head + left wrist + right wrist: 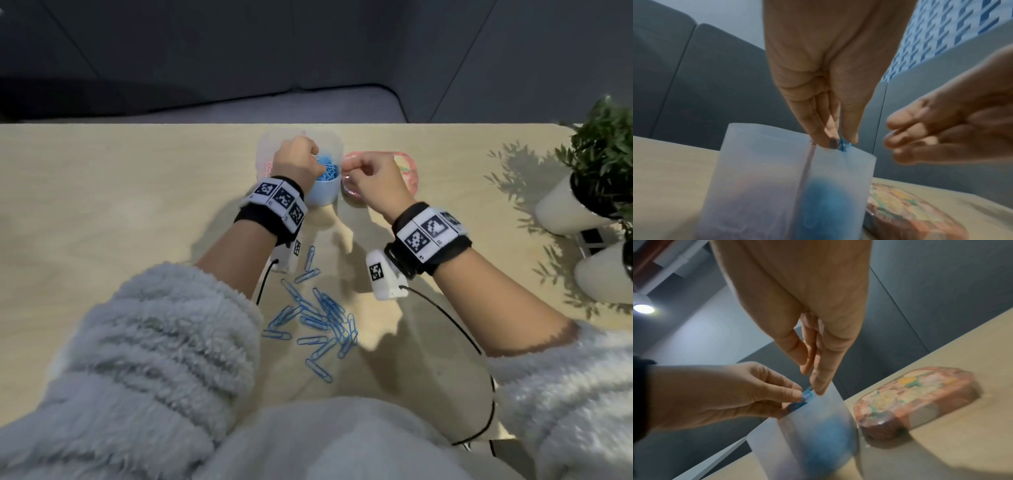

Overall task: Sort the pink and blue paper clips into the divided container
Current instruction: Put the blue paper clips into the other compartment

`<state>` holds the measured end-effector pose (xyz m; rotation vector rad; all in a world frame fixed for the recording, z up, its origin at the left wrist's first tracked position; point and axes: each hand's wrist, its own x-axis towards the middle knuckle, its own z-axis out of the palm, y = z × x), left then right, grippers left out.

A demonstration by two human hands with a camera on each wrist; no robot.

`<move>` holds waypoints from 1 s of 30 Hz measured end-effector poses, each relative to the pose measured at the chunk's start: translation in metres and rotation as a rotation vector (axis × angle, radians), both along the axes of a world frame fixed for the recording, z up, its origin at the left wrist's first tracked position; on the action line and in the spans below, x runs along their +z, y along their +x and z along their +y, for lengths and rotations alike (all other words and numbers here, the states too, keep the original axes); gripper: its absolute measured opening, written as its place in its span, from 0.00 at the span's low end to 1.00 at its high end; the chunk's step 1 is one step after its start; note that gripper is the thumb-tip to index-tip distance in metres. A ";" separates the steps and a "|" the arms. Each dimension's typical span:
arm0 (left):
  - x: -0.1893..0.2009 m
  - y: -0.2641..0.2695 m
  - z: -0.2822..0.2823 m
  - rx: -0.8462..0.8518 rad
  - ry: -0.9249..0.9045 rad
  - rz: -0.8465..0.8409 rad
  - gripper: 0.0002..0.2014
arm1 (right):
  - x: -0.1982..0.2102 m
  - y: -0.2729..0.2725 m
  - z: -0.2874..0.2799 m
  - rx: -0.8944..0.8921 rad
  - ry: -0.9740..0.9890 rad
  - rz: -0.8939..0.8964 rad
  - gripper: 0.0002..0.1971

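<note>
A translucent divided container stands at the table's far middle. Its right compartment holds blue clips; pink ones show faintly in the left. My left hand hovers over the right compartment and pinches a few blue clips just at the rim; the right wrist view shows the same pinch. My right hand is beside the container's right wall, its fingertips near the rim with nothing in them. A pile of loose blue clips lies on the table near me.
A flat floral-patterned packet lies just right of the container, under my right hand. Two white plant pots stand at the right edge. A grey sofa runs behind the table's far edge.
</note>
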<state>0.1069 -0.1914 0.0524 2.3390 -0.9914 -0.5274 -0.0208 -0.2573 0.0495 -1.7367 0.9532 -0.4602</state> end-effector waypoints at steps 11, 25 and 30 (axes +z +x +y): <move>-0.034 -0.048 0.117 -0.335 0.089 -0.046 0.24 | -0.053 -0.058 0.039 0.390 -0.227 0.474 0.13; -0.070 -0.095 0.219 -0.290 0.145 0.086 0.10 | -0.073 -0.066 0.128 0.960 -0.586 0.402 0.18; -0.065 -0.091 0.215 -0.312 0.125 -0.036 0.27 | -0.060 -0.109 0.113 0.856 -0.524 0.430 0.39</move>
